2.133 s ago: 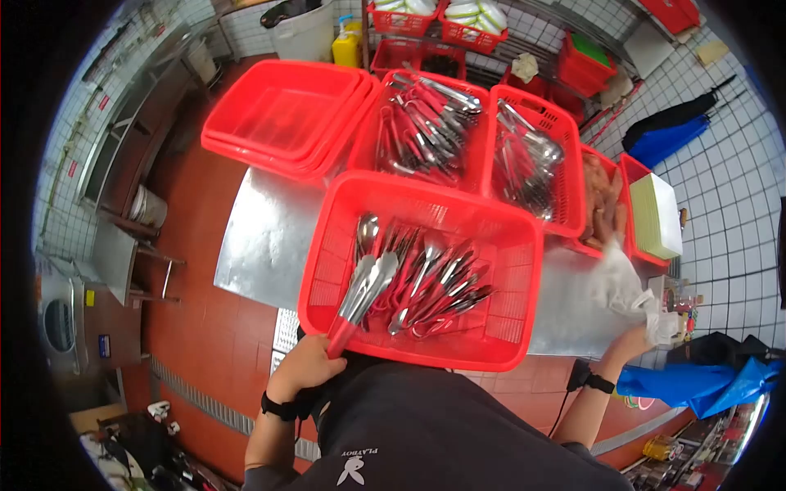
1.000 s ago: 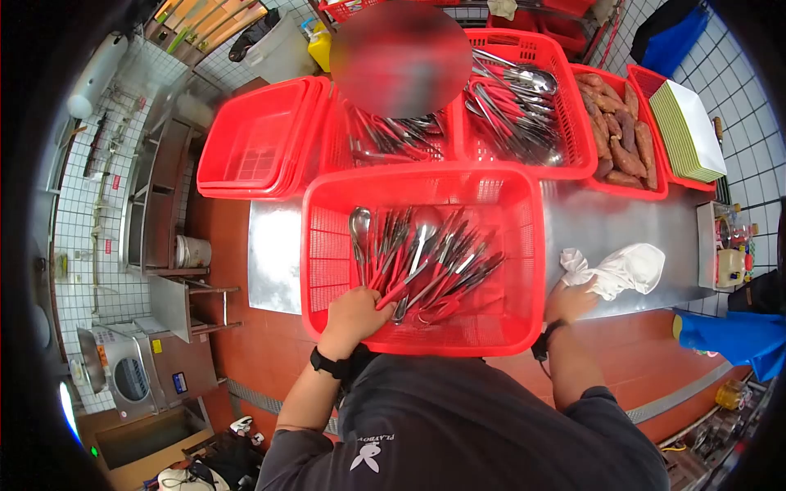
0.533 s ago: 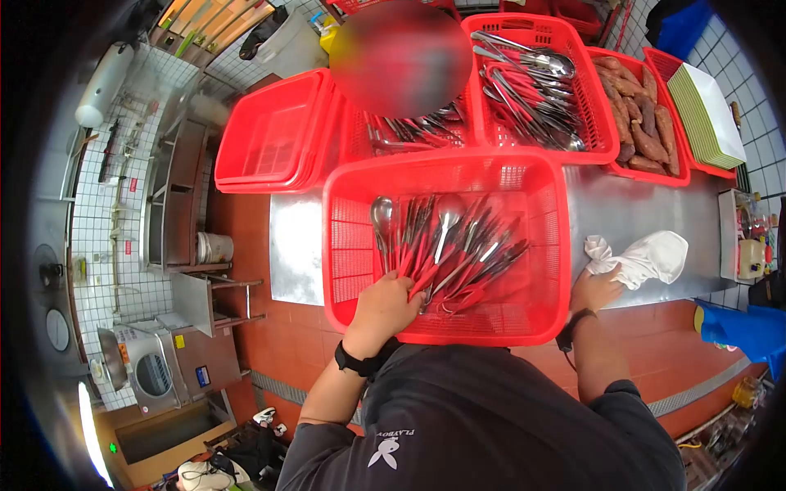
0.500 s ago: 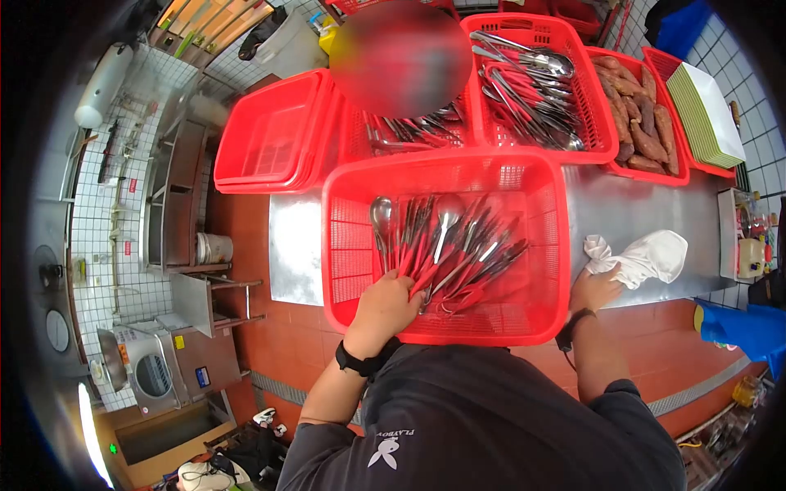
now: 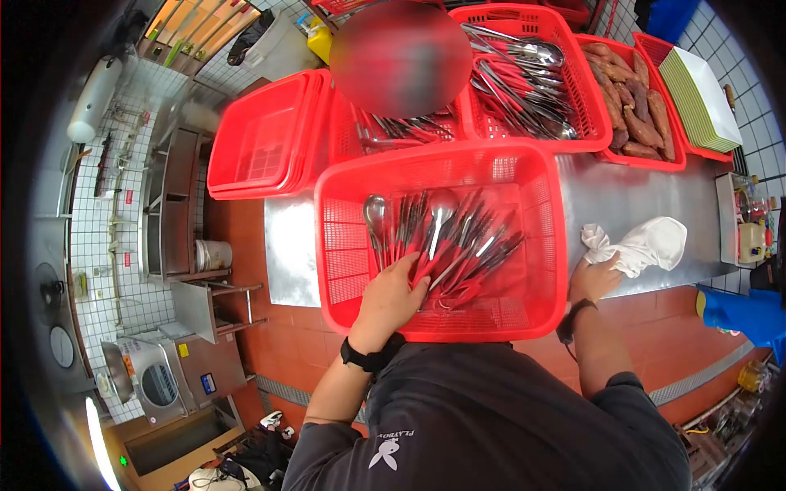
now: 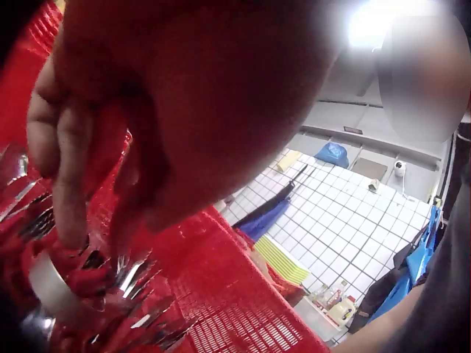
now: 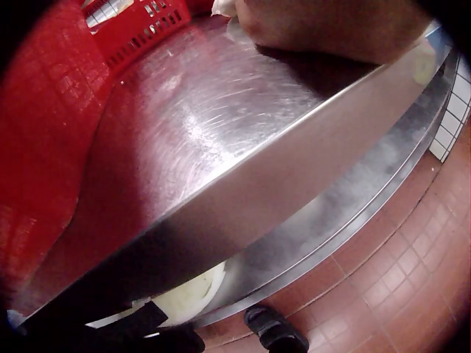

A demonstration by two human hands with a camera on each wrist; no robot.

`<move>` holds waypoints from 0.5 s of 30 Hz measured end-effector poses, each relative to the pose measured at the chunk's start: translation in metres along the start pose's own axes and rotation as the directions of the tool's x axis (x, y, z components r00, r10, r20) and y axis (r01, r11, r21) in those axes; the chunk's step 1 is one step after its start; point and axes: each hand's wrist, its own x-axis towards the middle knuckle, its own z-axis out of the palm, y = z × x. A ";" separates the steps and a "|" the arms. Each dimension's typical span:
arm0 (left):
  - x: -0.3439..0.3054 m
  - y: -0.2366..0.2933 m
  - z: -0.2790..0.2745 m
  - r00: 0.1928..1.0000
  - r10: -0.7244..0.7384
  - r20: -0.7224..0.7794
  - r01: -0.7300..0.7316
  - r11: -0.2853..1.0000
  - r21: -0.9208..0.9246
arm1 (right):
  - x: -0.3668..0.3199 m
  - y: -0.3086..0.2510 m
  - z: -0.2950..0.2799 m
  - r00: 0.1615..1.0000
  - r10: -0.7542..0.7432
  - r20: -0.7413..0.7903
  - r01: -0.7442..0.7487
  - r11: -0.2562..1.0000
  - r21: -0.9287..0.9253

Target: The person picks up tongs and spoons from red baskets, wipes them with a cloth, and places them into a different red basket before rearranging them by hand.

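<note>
A red basket (image 5: 442, 327) holds spoons and red-handled tongs (image 5: 442, 237). My left hand (image 5: 393, 299) reaches over its near wall, fingertips among the red handles; in the left wrist view the fingers (image 6: 71, 169) point down, loosely extended, at the utensils (image 6: 59, 290). No utensil is clearly gripped. To the right of the basket, my right hand (image 5: 596, 280) rests at the table's near edge, fingers relaxed against a crumpled white cloth (image 5: 647, 247). In the right wrist view only part of that hand (image 7: 331, 26) shows, its fingers hidden.
Behind stand a stack of red trays (image 5: 258, 143), another utensil basket (image 5: 602, 98), a basket of sweet potatoes (image 5: 643, 123) and stacked pale green-edged trays (image 5: 696, 102). A blurred patch covers part of the back. Bottles (image 5: 749, 237) stand at the table's right end.
The metal tongs my left hand held earlier have left it, and its fingers have since shifted slightly among the handles. My right hand has lowered the white cloth onto the table.
</note>
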 end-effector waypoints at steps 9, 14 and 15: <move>0.002 -0.004 0.007 0.995 0.099 -0.013 -0.098 0.992 0.080 | 0.000 0.001 0.003 0.998 0.038 0.048 -0.037 0.999 -0.017; -0.004 -0.017 0.007 0.991 0.125 -0.045 -0.122 0.990 0.077 | 0.001 0.000 0.000 0.998 0.030 0.059 -0.031 0.999 0.020; -0.006 -0.018 0.007 0.990 0.126 -0.062 -0.122 0.990 0.073 | 0.000 0.001 -0.001 0.998 0.028 0.059 -0.029 0.999 0.015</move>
